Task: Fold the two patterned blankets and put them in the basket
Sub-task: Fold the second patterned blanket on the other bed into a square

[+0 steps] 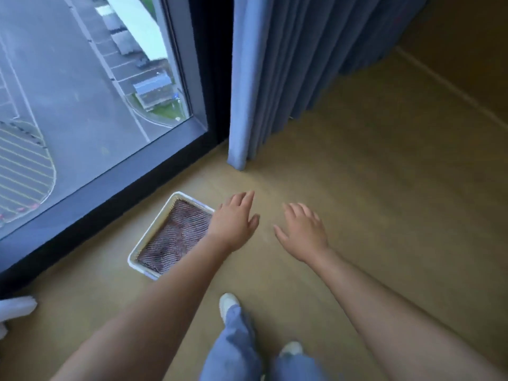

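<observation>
The left hand (233, 224) and its forearm cover the right side of the basket (143, 271), so part of the blanket (176, 237) is hidden. Honestly can't tell if that's one or two stacked in there. The white thing (16, 307) at near left is chopped off by the edge, no clue what it is.

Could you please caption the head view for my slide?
Folded patterned blanket lies in white basket; left hand and right hand open, empty.

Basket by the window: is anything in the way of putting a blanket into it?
Nothing visible does. The basket stands open-topped on the floor, one folded patterned blanket already inside. Only the empty left grip hovers over one corner.
</observation>
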